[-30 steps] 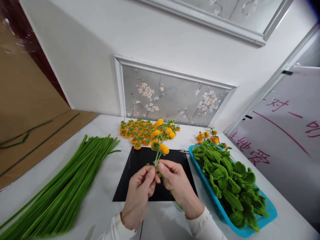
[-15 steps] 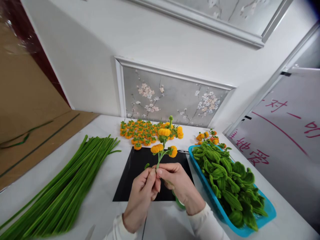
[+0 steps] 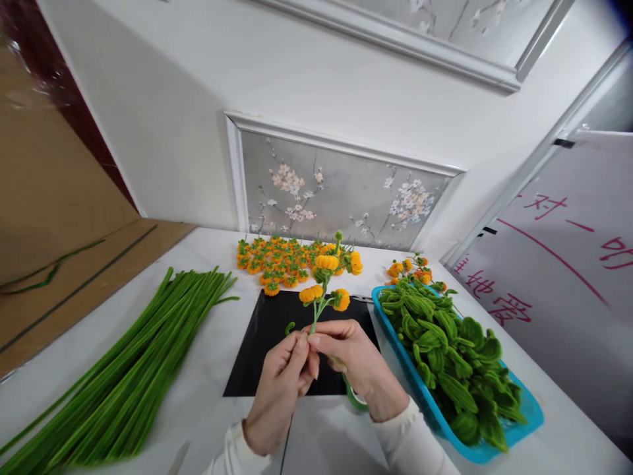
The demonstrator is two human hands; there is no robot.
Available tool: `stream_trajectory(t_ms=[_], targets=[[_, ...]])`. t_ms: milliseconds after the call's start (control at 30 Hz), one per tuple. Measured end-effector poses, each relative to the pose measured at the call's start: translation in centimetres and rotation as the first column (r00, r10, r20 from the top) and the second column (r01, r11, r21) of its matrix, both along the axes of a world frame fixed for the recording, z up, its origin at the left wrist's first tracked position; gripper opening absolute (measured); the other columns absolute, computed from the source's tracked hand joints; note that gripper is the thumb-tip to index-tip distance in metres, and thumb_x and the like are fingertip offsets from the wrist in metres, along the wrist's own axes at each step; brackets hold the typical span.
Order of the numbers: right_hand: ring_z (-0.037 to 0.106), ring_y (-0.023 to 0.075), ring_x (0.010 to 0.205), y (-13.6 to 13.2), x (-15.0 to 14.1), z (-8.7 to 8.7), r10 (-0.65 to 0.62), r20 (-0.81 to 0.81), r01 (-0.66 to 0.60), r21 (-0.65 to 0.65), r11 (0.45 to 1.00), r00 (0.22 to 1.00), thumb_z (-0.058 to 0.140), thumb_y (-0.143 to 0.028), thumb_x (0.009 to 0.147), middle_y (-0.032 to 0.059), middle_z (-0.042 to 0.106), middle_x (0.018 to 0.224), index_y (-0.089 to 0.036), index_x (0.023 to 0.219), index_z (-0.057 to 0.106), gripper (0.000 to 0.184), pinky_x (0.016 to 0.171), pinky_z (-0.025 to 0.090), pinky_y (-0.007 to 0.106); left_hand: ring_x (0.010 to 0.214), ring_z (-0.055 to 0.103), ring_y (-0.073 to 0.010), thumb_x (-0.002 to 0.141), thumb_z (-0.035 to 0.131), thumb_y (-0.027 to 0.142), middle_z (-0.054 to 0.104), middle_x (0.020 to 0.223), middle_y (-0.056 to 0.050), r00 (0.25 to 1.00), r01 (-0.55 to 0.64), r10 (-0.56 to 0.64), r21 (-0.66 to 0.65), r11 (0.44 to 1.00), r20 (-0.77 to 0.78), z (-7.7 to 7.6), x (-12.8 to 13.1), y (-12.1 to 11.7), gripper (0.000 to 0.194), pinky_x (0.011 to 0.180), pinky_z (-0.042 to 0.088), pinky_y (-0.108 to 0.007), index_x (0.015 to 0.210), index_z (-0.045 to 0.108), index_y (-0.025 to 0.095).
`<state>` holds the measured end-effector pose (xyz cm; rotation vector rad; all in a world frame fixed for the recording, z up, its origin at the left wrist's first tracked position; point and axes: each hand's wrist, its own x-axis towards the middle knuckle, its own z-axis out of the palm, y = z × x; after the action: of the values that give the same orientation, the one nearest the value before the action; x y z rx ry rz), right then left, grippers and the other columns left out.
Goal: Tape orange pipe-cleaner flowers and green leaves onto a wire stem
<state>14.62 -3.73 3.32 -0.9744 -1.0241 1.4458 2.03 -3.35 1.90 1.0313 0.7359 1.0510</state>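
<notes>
Upright between my hands stands a fuzzy flower stem (image 3: pixel 321 305) carrying several orange pompom-like blooms and a green bud on top. The fingers of my left hand (image 3: pixel 283 377) pinch its lower end. My right hand (image 3: pixel 353 359) is also closed on the stem, thumb and index fingertips touching it beside the left fingers. A black mat (image 3: pixel 247 359) lies beneath both hands, with a small curled green piece (image 3: pixel 289 328) on it. A roll of green tape (image 3: pixel 355 396) is partly hidden behind my right wrist.
Long green chenille stems (image 3: pixel 143 369) lie bundled at left. Rows of orange flower heads (image 3: pixel 277 260) sit at the back. A blue basket (image 3: pixel 531 412) of fuzzy green leaves (image 3: pixel 455 369) stands at right, with pliers (image 3: pixel 362 299) and more small orange flowers (image 3: pixel 408 269) near it.
Hardly anything differs. My right hand and wrist have shifted very slightly, and the view has moved a little; both hands stay on the flower stem.
</notes>
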Motion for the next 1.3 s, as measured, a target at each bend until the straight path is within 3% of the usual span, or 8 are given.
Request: stream_trajectory(t_ms=[167,300,467,667,833,1033,1167,1300], targets=[[0.023,0.0029,0.036,0.3,0.2,-0.1,-0.101,0.060,0.098,0.042,0.994,0.993,0.075,-0.034,0.068,-0.0105,0.040,0.044,-0.015,0.087,0.065,0.029,0.034,0.013,0.019,0.041,0.020,-0.0028,0.083,0.058,0.041,0.046,0.054,0.005,0.999,0.010,-0.008,-0.048,0.999,0.045,0.5,-0.2,0.3,0.033,0.038,0.014,-0.018,0.063,0.054,0.015],[0.026,0.0040,0.036,0.5,0.0,0.0,-0.227,0.183,0.202,0.146,0.968,0.957,0.064,-0.039,0.078,-0.0101,0.039,0.047,-0.017,0.081,0.058,0.023,0.033,0.018,0.018,0.039,0.021,-0.0015,0.078,0.065,0.040,0.049,0.056,0.006,0.999,0.004,-0.002,-0.047,0.999,0.036,0.6,-0.1,0.5,0.030,0.037,0.014,-0.017,0.064,0.056,0.016],[0.033,0.0065,0.048,0.6,-0.7,-0.4,-0.438,0.290,0.339,0.334,0.880,0.851,0.062,-0.036,0.081,-0.0061,0.040,0.052,-0.016,0.062,0.051,0.029,0.044,0.027,0.021,0.039,0.022,-0.0006,0.075,0.069,0.038,0.051,0.058,0.005,0.999,-0.020,0.023,-0.088,0.996,0.031,0.1,0.1,0.7,0.024,0.036,0.014,-0.015,0.071,0.062,0.015],[0.026,0.0060,0.041,1.1,-0.5,-1.7,-0.583,0.153,0.550,0.210,0.809,0.798,0.058,-0.044,0.082,-0.0087,0.031,0.048,-0.020,0.059,0.040,0.037,0.037,0.022,0.021,0.040,0.026,-0.0016,0.076,0.068,0.035,0.053,0.061,0.005,0.985,-0.163,0.167,-0.104,0.981,0.036,0.1,-0.1,0.7,0.022,0.035,0.016,-0.014,0.089,0.064,0.017],[0.024,0.0056,0.037,2.5,0.2,-3.2,-0.490,0.195,0.487,0.067,0.871,0.849,0.059,-0.047,0.079,-0.0096,0.030,0.045,-0.021,0.060,0.040,0.037,0.035,0.018,0.021,0.040,0.028,-0.0017,0.075,0.068,0.033,0.053,0.060,0.004,0.980,-0.188,0.191,-0.071,0.980,0.050,0.3,0.0,0.6,0.020,0.035,0.017,-0.014,0.085,0.062,0.017],[0.036,0.0082,0.041,2.7,0.7,-3.2,-0.568,0.230,0.557,0.119,0.822,0.790,0.059,-0.054,0.077,-0.0045,0.048,0.052,-0.017,0.080,0.054,0.037,0.036,0.024,0.021,0.040,0.026,-0.0015,0.077,0.067,0.034,0.054,0.059,0.004,0.983,-0.178,0.179,-0.051,0.983,0.027,0.3,-0.2,0.6,0.019,0.036,0.015,-0.015,0.075,0.059,0.016],[0.030,0.0057,0.037,1.7,0.5,-2.0,-0.269,0.213,0.256,0.087,0.963,0.939,0.059,-0.052,0.078,-0.0071,0.046,0.050,-0.017,0.083,0.057,0.035,0.035,0.020,0.019,0.041,0.025,-0.0017,0.080,0.063,0.035,0.053,0.060,0.003,0.981,-0.190,0.191,-0.027,0.981,0.025,0.4,-0.3,0.6,0.024,0.037,0.016,-0.016,0.069,0.056,0.015],[0.031,0.0040,0.037,1.0,0.3,-0.9,-0.048,0.241,0.025,0.097,0.995,0.969,0.069,-0.042,0.073,-0.0071,0.045,0.047,-0.014,0.078,0.064,0.028,0.036,0.019,0.018,0.041,0.026,-0.0024,0.083,0.060,0.037,0.049,0.057,0.005,0.980,-0.197,0.197,0.000,0.980,0.014,0.3,0.0,0.3,0.027,0.038,0.016,-0.016,0.069,0.054,0.015]])
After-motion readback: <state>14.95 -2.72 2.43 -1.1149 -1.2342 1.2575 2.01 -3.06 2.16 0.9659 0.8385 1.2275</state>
